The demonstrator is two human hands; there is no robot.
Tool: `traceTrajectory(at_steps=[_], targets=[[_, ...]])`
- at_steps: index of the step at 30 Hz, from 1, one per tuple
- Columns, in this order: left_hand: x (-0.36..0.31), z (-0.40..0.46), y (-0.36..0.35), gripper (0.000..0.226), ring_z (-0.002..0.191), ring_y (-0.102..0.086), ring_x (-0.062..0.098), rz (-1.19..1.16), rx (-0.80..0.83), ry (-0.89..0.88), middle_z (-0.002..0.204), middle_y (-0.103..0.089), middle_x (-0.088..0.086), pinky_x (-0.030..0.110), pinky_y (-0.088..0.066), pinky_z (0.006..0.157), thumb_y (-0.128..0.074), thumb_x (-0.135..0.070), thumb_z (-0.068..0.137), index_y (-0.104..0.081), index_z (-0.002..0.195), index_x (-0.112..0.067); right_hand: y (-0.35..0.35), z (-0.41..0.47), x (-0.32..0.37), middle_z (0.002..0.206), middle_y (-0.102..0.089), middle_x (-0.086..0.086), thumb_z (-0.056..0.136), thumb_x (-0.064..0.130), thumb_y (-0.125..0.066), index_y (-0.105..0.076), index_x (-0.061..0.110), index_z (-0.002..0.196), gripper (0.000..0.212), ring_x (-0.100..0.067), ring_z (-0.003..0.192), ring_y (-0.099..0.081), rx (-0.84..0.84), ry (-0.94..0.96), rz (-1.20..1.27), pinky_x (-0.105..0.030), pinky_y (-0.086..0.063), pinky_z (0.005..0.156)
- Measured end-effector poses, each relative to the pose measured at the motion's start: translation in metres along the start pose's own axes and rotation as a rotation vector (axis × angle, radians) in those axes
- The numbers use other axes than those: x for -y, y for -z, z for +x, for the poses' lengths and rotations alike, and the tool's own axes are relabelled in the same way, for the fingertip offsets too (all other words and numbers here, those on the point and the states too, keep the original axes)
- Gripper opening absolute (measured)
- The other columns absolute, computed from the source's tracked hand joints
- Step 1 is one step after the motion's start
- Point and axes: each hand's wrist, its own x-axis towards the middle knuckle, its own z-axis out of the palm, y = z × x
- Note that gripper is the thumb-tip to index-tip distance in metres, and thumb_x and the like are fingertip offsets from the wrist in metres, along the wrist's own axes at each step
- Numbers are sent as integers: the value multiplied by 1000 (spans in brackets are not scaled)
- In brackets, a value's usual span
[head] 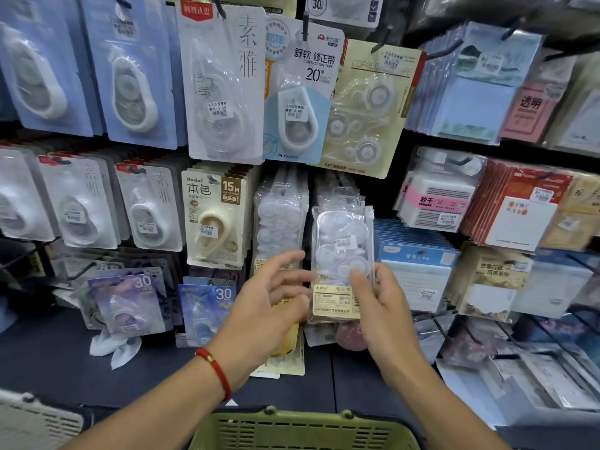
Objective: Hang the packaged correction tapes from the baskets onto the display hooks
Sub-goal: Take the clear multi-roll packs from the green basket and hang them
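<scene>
While the right hand (pixel 383 306) pinches a clear correction-tape pack (pixel 341 254) by its lower right edge, thumb on the front, the left hand (pixel 269 303) hangs loose and spread just beside it, holding nothing. Pack is upright before a row of matching packs (pixel 281 216). Green basket (pixel 302 430) sits below. Judged step: hanging. Next: align top hole with hook; hook itself hidden.

Setting: stationery shop aisle. Display hooks (pixel 383 39) carry price-stickered correction tape packs (pixel 224 82), sticky-note pads (pixel 470 92); green shopping basket (pixel 302 430) below. Right edge blurred, probably notepads.
</scene>
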Motion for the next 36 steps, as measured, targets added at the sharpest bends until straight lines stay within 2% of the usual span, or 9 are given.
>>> traceTrajectory(at_steps=[2,3,14,17,20,24,26,30,36], targets=[[-1,-2,-2,63,110,-72,20,11,15,-4,125,-74,5,46,-59,100,-65,18,91,-57,137,-24,4,4,-1,84,-76,-9,107,41,-54,-55,15,96,28,-24,68,-73,6,-46,59,-29,-53,49],[-1,-2,-3,64,109,-72,19,14,17,-10,126,-73,5,45,-59,99,-66,19,90,-58,136,-25,5,5,-2,84,-77,-8,107,40,-54,-57,16,97,26,-23,67,-73,13,-56,79,-26,-53,48],[-4,-3,-1,66,116,-69,12,-44,82,-66,134,-69,-7,33,-57,102,-67,18,89,-58,135,-29,3,9,0,89,-80,-12,107,37,-57,-66,9,107,29,-28,68,-74,-15,-90,260,-35,-58,49],[-3,-1,-1,63,116,-69,9,-8,83,-59,135,-68,-7,30,-58,100,-65,17,91,-58,136,-26,7,10,-6,100,-78,-7,105,44,-58,-66,20,110,27,-28,88,-75,-63,-77,-20,-50,-63,79],[3,3,4,59,122,-61,-1,227,38,-92,138,-64,-13,21,-53,101,-61,9,93,-59,137,-30,12,8,-16,143,-55,4,104,39,-58,-47,23,146,46,-13,127,-55,-98,59,-538,-42,-49,108],[13,16,17,64,147,-33,3,737,4,-302,153,-43,-17,0,-10,113,-65,-3,92,-52,149,-28,9,12,-23,160,-40,1,104,24,-58,-45,18,153,51,-16,148,-36,61,390,-771,-42,-35,121],[21,24,22,69,157,-13,6,868,11,-352,167,-25,-12,8,-2,120,-65,-6,92,-45,155,-25,0,24,-26,171,-26,-1,105,24,-57,-44,17,157,54,-19,157,-25,152,477,-887,-40,-30,125],[36,33,29,78,160,3,10,979,14,-350,175,-2,-9,36,-18,130,-63,-7,91,-34,161,-27,-23,58,-31,176,-5,-6,104,24,-55,-30,16,164,65,-22,163,-6,164,465,-1028,-43,-27,126],[49,36,44,87,161,11,10,1067,91,-338,174,14,-13,36,-26,127,-62,-7,90,-24,165,-29,-46,104,-37,176,0,-7,98,12,-54,-24,10,164,73,-23,163,-1,149,339,-1048,-45,-30,125]])
